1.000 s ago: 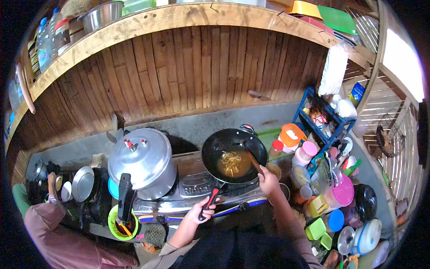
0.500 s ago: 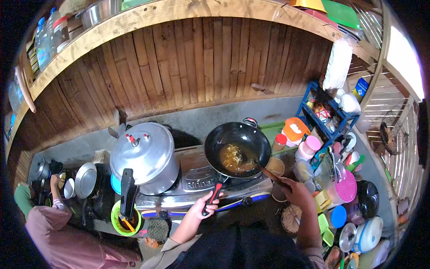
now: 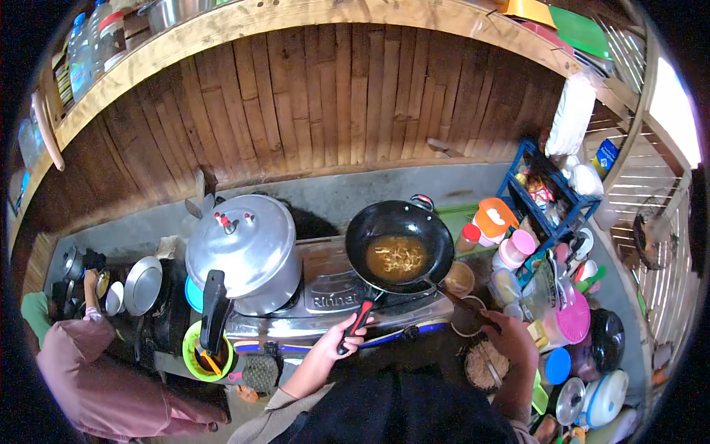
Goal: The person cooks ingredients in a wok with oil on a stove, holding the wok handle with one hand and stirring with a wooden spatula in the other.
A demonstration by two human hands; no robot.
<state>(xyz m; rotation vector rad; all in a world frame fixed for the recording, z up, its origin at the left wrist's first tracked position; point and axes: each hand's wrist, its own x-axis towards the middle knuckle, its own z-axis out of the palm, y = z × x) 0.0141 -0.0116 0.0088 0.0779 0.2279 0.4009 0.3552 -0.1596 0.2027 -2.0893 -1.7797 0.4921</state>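
Observation:
A black wok [image 3: 366,240] sits on the right burner of the Rinnai gas stove [image 3: 325,285], with brown liquid and pale shreds [image 3: 401,257] in it. My left hand [image 3: 342,338] is wrapped round the wok's red and black handle [image 3: 360,320]. At the right, my right hand [image 3: 510,337] is closed on the brown handle of a spatula [image 3: 460,302]. The spatula slants up to the wok's lower right rim; its far end is hard to make out. Below that hand stands a bowl of brown shredded food [image 3: 484,362].
A large pressure cooker [image 3: 248,248] occupies the left burner, its black handle pointing forward. Lidded tubs and jars [image 3: 514,248] crowd the right, beside a blue rack [image 3: 551,189]. Another person [image 3: 103,377] works at the far left, near a lime-green bucket [image 3: 194,359].
The spatula has come out of the liquid to the wok's rim, as my right hand moved slightly right and down. The shreds have shifted in the liquid. My left hand keeps its grip.

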